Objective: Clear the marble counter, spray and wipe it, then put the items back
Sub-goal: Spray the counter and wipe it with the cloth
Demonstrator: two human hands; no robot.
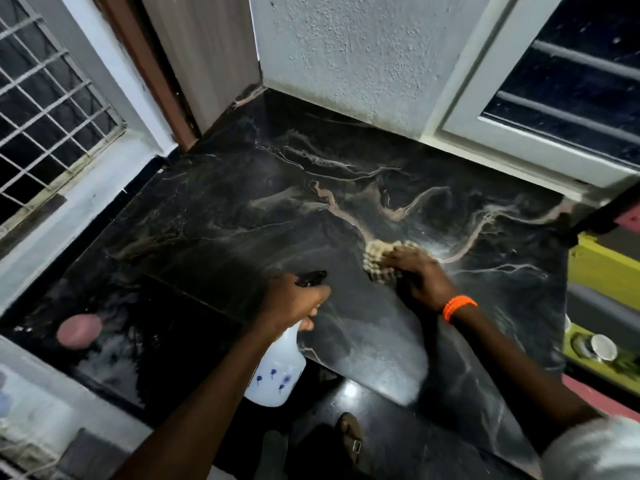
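Wiping's the step here: right hand (420, 282) presses a checked cloth (375, 259) flat on the black marble surface (242, 209), left hand (294, 301) grips the spray bottle (277, 368) over its front edge, so next probably more strokes across it.

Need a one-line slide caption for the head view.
Left hand grips spray bottle while right hand presses checked cloth onto black marble counter.

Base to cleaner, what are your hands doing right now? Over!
Left hand grips spray bottle, nozzle over the marble counter. Right hand presses checked cloth on counter. Pink round thing sits far left, out of the way.
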